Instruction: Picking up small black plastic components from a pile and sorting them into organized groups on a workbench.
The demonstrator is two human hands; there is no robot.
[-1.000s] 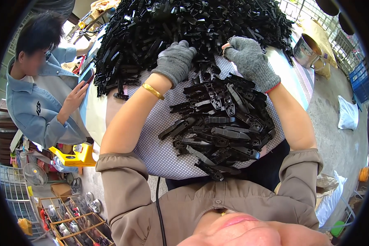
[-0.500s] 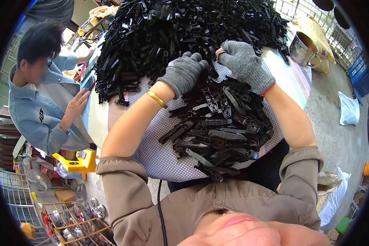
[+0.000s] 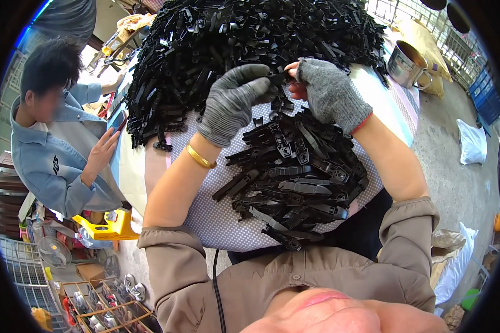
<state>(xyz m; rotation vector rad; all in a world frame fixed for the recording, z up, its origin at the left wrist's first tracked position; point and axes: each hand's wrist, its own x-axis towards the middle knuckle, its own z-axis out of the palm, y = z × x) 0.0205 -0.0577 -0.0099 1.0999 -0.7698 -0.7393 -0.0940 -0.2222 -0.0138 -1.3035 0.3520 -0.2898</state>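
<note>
My left hand (image 3: pixel 231 102), in a grey knit glove, pinches a small black plastic part (image 3: pixel 278 79) between thumb and fingers. Across from it, my right hand (image 3: pixel 326 91), in a grey glove with bare fingertips, closes its fingers on the other side of that part. Both hands are just above the near edge of a large heap of black plastic parts (image 3: pixel 216 44). Below them, closer to my body, lies a smaller pile of long black plastic pieces (image 3: pixel 305 177) on a dotted tablecloth (image 3: pixel 205 194).
At the left edge of the table a person (image 3: pixel 66 133) in a light blue jacket holds a phone (image 3: pixel 118 120). A metal pot (image 3: pixel 404 65) stands at the right. A yellow stool (image 3: pixel 110 225), a fan (image 3: pixel 54 251) and a shoe rack (image 3: pixel 103 302) are at the lower left.
My left hand has turned from palm-down over the heap to an upright pinch on a black part. My right hand has shifted slightly left and its fingertips now meet that part.
</note>
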